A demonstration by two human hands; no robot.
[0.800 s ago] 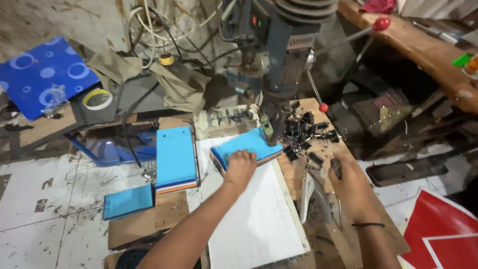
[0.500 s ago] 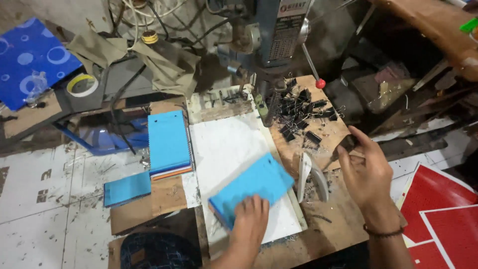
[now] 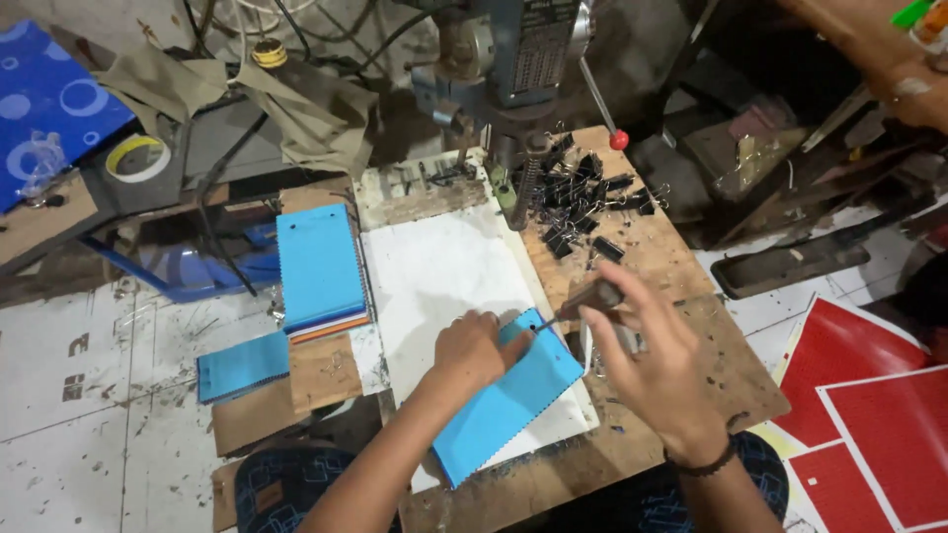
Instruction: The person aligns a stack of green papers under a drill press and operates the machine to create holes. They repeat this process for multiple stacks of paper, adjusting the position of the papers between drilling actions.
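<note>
— While we look down at the white board (image 3: 449, 286), where do we find the blue booklet (image 3: 506, 400)?

— We see it lying tilted across the board's near right corner, its perforated edge toward the right. Our left hand (image 3: 472, 347) lies flat on its upper end, fingers spread open and pressing down, gripping nothing.

— And our right hand (image 3: 657, 370)?

— We have it just right of the board, fingers curled around a dark-handled awl (image 3: 583, 301); its thin tip points at the booklet's top corner, close by the left fingertips. Whether the tip touches the cover, we cannot tell.

— What else do we see around the board?

— Left of it, touching its edge, sits a stack of blue booklets (image 3: 320, 269). Further left and nearer to us lies a single blue cover (image 3: 243, 364) on a brown cardboard piece (image 3: 296, 385). Beyond the board's far right corner we see a heap of black binder clips (image 3: 583, 197) on the wooden table (image 3: 681, 266), and behind the board's far edge stands the drill press (image 3: 523, 59) with its red-knobbed lever (image 3: 618, 139). Red panels (image 3: 869, 415) lie on the floor well to the right
</note>
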